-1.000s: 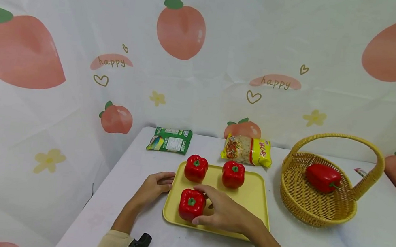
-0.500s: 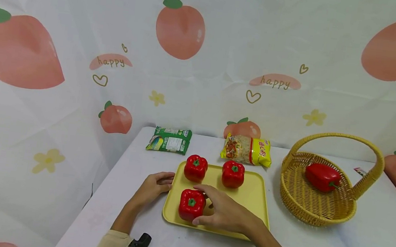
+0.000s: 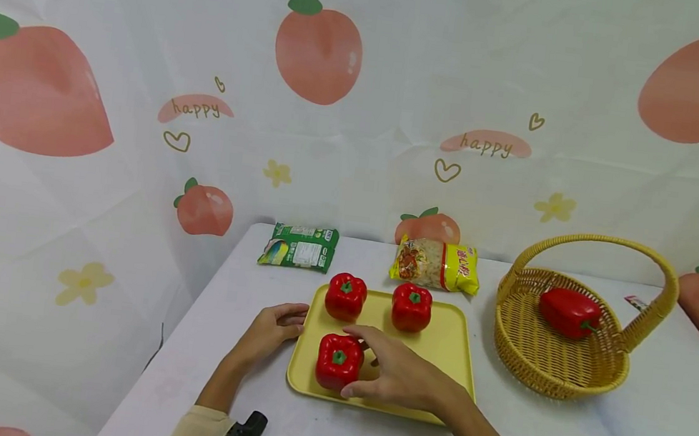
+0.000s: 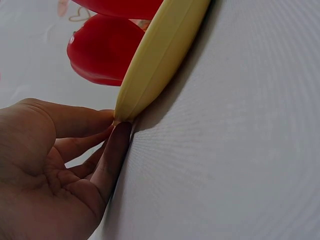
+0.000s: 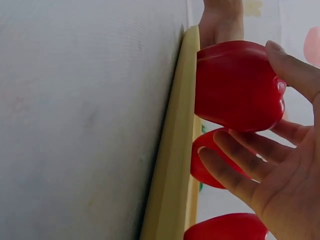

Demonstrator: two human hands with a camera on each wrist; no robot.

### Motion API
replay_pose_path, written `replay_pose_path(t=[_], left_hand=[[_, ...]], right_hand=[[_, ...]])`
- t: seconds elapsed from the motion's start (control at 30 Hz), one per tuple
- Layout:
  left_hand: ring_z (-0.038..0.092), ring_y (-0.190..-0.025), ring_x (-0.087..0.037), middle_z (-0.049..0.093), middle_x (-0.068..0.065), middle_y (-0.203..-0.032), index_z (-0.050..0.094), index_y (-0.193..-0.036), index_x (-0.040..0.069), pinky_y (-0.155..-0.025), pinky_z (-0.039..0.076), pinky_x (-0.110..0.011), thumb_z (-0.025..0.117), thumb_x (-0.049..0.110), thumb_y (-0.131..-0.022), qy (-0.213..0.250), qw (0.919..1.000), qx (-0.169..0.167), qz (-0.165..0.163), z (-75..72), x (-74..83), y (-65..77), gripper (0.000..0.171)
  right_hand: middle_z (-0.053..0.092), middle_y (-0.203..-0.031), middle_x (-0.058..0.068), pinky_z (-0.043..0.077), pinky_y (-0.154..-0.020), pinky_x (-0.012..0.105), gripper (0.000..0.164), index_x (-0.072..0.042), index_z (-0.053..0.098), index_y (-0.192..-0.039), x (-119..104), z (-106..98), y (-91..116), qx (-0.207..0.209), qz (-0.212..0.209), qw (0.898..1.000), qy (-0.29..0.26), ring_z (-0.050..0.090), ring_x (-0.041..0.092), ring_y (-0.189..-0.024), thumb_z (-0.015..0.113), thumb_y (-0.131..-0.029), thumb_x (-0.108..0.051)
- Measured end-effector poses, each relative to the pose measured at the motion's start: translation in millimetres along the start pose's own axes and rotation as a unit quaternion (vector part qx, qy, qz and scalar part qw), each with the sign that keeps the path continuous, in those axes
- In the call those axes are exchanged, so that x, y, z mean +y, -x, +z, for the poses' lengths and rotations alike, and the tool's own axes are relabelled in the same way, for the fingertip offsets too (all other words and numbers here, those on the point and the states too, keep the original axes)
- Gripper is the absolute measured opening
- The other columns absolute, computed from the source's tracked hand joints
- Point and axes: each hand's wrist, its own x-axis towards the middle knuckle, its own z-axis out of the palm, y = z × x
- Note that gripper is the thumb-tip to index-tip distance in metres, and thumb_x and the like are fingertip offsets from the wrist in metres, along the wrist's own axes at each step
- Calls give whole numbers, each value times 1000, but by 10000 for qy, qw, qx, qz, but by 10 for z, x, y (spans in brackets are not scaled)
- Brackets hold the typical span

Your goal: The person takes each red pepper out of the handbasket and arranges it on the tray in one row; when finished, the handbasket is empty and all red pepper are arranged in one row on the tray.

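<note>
A red bell pepper with a green stem stands on the near left part of a yellow tray. My right hand holds it from the right, thumb on the near side and index finger on the far side. In the right wrist view the thumb lies against this pepper, while the other fingers spread below it, partly hidden. My left hand pinches the tray's left edge; the left wrist view has thumb and finger meeting at the rim. Behind stand two more red peppers, one left, one right.
At the right, a woven basket with a tall handle contains a red pepper lying on its side. Beyond the tray lie a green packet and a yellow food packet. A fruit-printed white cloth hangs behind the white table.
</note>
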Motion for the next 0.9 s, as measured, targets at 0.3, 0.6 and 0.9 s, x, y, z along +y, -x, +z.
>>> replay_pose_path(t=[0.3, 0.6, 0.9], left_hand=[[70, -122, -30, 72, -16, -133, 64, -142, -2, -101, 60, -36, 64, 2, -102, 3, 10000, -39, 50, -6, 8, -11, 40], [70, -122, -30, 72, -16, -133, 65, -141, -1, -101, 60, -36, 66, 2, -101, 19, 10000, -41, 34, -13, -16, -13, 41], [70, -122, -30, 72, -16, -133, 64, -141, -2, -100, 60, -35, 65, 1, -101, 26, 10000, -40, 41, -9, -19, -18, 41]], right_hand=[[58, -148, 0, 58, -100, 45, 87, -15, 46, -159, 6, -119, 83, 258, -160, 9995, -15, 58, 24, -133, 82, -89, -52], [64, -142, -1, 60, -96, 43, 61, -19, 56, -149, 80, -363, 313, 995, -969, 9892, 459, 64, 28, -126, 75, -98, -46], [68, -133, -4, 63, -88, 38, 49, -20, 61, -143, 247, -656, 825, 1526, -572, 9799, 1151, 68, 22, -114, 73, -101, -43]])
